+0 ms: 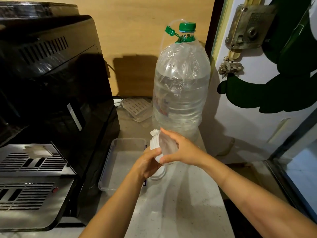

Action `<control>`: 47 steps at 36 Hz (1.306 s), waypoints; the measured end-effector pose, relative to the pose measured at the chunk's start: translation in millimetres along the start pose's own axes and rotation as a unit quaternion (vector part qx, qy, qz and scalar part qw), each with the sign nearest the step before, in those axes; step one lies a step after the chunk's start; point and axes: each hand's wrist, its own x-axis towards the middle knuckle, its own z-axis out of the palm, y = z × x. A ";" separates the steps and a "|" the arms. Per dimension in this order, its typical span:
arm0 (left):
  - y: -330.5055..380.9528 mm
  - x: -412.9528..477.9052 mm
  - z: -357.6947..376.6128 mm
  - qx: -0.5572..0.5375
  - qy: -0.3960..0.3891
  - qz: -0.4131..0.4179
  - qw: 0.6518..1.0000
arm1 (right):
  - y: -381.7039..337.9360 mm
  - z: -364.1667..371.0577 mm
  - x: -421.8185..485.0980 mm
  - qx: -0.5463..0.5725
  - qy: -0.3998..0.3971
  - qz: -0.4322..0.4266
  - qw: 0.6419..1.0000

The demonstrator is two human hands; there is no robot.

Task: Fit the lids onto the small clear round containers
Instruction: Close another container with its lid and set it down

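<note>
Above the counter I hold a small clear round container point(169, 147) tipped on its side, its mouth facing left. My right hand point(180, 148) grips its body from the right. A white lid point(154, 143) sits against the mouth, and my left hand point(147, 163) holds that lid from below with the thumb on its rim. Another clear round container point(160, 173) stands on the counter just under my hands, mostly hidden by my left hand.
A clear rectangular tray point(118, 162) lies on the counter left of my hands. A large water bottle point(181, 86) with a green cap stands behind. A black machine point(51, 93) fills the left side. A door point(257, 83) is at the right.
</note>
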 end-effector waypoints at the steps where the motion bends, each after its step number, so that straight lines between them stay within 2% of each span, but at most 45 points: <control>1: -0.4 -0.1 -0.4 0.003 0.003 -0.001 1.000 | 1.3 0.3 0.4 0.000 -0.002 0.000 1.000; 12: -2.9 0.1 -5.7 0.001 0.010 0.000 1.000 | 11.1 7.1 10.6 -0.025 -0.017 0.002 1.000; 22: -1.0 1.5 -25.8 -0.006 0.067 -0.015 0.998 | 11.1 14.9 30.2 -0.034 -0.065 -0.008 0.997; 24: 3.7 0.8 -29.7 -0.016 0.068 -0.013 0.997 | 12.8 14.7 37.1 -0.002 -0.072 -0.002 0.997; 27: 12.0 -1.0 -34.9 -0.036 0.080 -0.002 0.996 | 19.9 13.3 48.8 0.070 -0.050 0.015 0.996; 31: 20.7 -6.4 -40.2 -0.049 0.120 0.004 0.992 | 41.9 15.7 63.3 0.084 -0.001 0.075 0.994; 34: 24.4 -12.2 -43.6 -0.061 0.141 0.006 0.988 | 60.0 23.0 68.4 0.049 0.003 0.107 0.993; 37: 25.8 -18.0 -47.1 -0.065 0.167 0.005 0.984 | 78.1 34.2 67.7 0.012 -0.047 0.120 0.992; 39: 26.6 -21.5 -48.7 -0.063 0.175 0.009 0.983 | 89.6 43.6 66.9 -0.061 -0.077 0.131 0.987; 42: 27.1 -26.7 -50.6 -0.059 0.188 0.013 0.980 | 99.4 59.1 68.1 -0.158 -0.115 0.124 0.973; 47: 26.4 -34.7 -53.6 -0.046 0.194 0.015 0.980 | 101.2 79.7 74.2 -0.229 -0.141 0.110 0.957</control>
